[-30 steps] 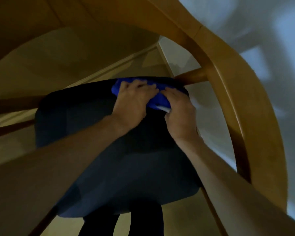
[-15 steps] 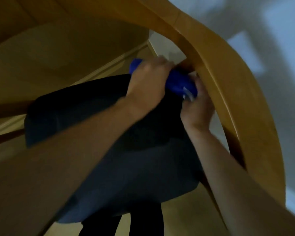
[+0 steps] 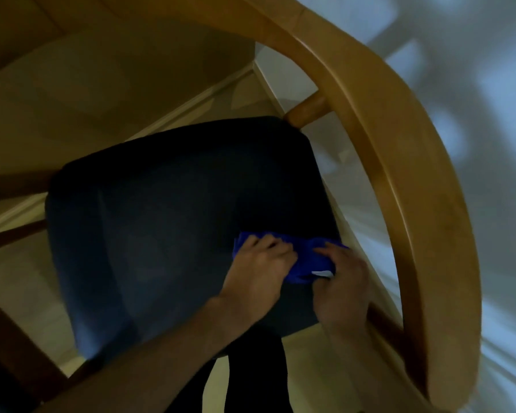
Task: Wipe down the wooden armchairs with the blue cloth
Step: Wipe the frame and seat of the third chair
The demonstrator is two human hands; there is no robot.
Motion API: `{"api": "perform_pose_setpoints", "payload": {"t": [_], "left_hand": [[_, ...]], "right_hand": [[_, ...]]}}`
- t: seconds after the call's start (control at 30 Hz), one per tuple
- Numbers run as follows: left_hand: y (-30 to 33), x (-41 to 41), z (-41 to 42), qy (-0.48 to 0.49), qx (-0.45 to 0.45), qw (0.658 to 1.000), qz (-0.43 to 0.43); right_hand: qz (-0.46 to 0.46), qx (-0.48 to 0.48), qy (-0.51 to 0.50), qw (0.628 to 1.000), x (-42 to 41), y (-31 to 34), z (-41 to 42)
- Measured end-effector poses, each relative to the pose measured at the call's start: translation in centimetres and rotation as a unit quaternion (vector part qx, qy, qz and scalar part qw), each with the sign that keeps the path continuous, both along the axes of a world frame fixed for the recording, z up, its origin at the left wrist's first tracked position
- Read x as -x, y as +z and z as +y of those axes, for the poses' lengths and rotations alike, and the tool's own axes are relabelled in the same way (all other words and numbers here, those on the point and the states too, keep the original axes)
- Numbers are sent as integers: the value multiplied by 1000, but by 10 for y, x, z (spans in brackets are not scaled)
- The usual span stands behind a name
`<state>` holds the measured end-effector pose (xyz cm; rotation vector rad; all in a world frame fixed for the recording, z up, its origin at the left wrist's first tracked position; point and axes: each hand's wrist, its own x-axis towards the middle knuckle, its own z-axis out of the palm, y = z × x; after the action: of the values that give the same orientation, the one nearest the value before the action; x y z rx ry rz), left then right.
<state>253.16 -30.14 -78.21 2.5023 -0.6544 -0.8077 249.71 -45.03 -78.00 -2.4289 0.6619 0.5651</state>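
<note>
Both hands and the blue cloth (image 3: 303,257) have come back from the far right corner of the seat cushion (image 3: 167,222), up by the curved wooden armrest (image 3: 405,180), to the near right corner of the cushion. Half a second ago the cloth was pressed against the rail by the rear post; now it lies bunched on the dark upholstery, just inside the cushion's right edge. Left hand (image 3: 258,272) sits on the cloth's left part with fingers curled into the fabric, gripping it. Right hand (image 3: 341,284) covers the right part, fingers bent over the cloth and holding it; a small white tag (image 3: 322,273) shows between the two. Count: one armchair in view, one cloth, two hands, one cushion. The armrest sweeps from the top of the view down the right side, and a short round wooden post (image 3: 307,110) joins it to the seat at the far right corner. Darker wooden rails (image 3: 12,186) run off the cushion's left edge, probably the chair's other side, but too dim to confirm. Pale floor (image 3: 102,93) lies beyond the far edge, dark trouser legs (image 3: 251,374) below the near edge. Forearms cover part of the near edge of the cushion.
</note>
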Motion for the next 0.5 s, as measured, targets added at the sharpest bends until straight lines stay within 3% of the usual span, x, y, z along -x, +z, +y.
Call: {"api": "perform_pose_setpoints", "payload": {"t": [0.07,0.13,0.27,0.37,0.5], "left_hand": [[0,6,13,-7,-15,999,29],[5,-7,35,32,-24,999,25],[19,-57,106,220,-15,973,-73],[11,-100,161,284,-92,944,-137],[-10,-104,207,325,-195,919,-105]], "right_hand": [[54,27,38,997,3,8,8],[45,9,90,995,-16,18,22],[-110,-36,226,967,-101,26,82],[-153,-55,318,934,-173,9,144],[-103,-33,406,907,-198,-19,215]]}}
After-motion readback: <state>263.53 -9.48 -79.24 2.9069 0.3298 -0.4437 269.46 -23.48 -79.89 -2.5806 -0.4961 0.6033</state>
